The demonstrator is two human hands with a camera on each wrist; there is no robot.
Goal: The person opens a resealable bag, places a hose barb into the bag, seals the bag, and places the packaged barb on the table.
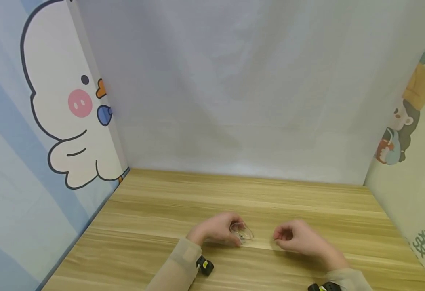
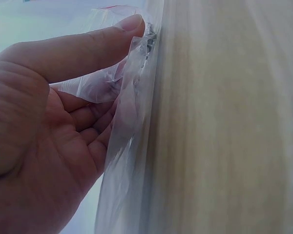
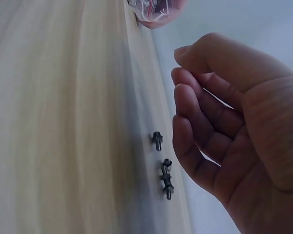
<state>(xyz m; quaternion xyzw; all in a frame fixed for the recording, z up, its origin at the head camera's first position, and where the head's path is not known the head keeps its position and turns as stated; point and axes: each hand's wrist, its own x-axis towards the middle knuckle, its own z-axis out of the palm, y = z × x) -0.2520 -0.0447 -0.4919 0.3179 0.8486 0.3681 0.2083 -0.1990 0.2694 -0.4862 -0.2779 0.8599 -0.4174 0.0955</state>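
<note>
A clear plastic zip bag (image 1: 247, 234) with a red line along one edge is held in my left hand (image 1: 221, 228). In the left wrist view the thumb lies over the crinkled bag (image 2: 121, 126), and small dark metal pieces (image 2: 150, 35) show near the thumb tip. My right hand (image 1: 299, 238) is to the right of the bag, low over the table, its fingers loosely bent and nothing visible between them. Small dark screws (image 3: 157, 140) lie on the table near its fingertips in the right wrist view; in the head view that hand hides them.
The wood-grain table (image 1: 183, 190) runs back to a pale grey curtain (image 1: 241, 101). A printed panel with a white cartoon animal (image 1: 59, 81) borders the left side, and another printed panel (image 1: 401, 194) borders the right. Black cameras (image 1: 206, 266) are strapped to both wrists.
</note>
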